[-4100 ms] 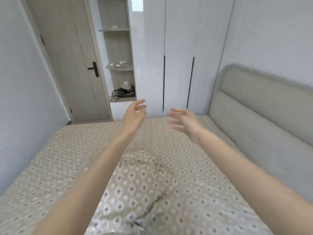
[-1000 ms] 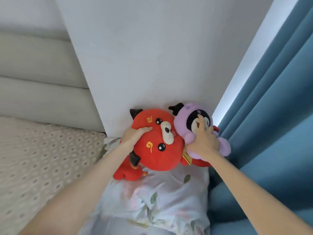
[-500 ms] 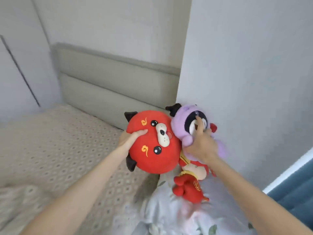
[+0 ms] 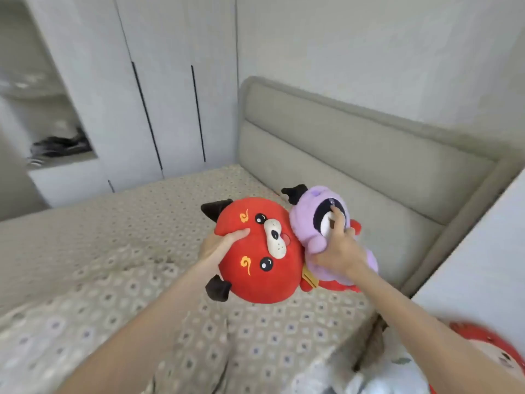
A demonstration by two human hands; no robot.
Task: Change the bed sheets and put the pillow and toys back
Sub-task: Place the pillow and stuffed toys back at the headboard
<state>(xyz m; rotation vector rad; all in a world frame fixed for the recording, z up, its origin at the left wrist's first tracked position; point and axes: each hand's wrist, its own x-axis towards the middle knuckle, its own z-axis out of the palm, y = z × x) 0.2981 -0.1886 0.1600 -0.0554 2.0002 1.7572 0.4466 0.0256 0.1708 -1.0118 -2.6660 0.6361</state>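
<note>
Two plush toys are in the hands in the head view, one for each hand. The red plush toy [image 4: 255, 251] has a round head with black ears, and it is turned on its side, so its face looks to the camera. The purple plush toy [image 4: 312, 223] is pressed against the right side of the red one. Both toys are held above the patterned sheet [image 4: 113, 280], close to the grey headboard [image 4: 341, 155].

The left hand [image 4: 218, 244] grips the red head from its left edge; the thumb lies on the front and the other fingers are hidden behind the toy. The right hand [image 4: 338, 253] holds the purple toy from the front, with the fingers curled round it and one finger stretched up onto its pale face. Some red plush parts show under the purple toy, and I cannot tell to which toy they belong.

One more red toy [image 4: 488, 344] is in the lower right corner, blurred and cut by the frame. It lies beside one pillow with a leaf print [image 4: 397, 373], under the right forearm and away from both hands.

The sheet covers the bed with a few wrinkles. Behind the bed stands one white wardrobe [image 4: 170, 81] with two dark handle strips, and left of it one open shelf [image 4: 56, 149] with dark things on it, too blurred to name.
</note>
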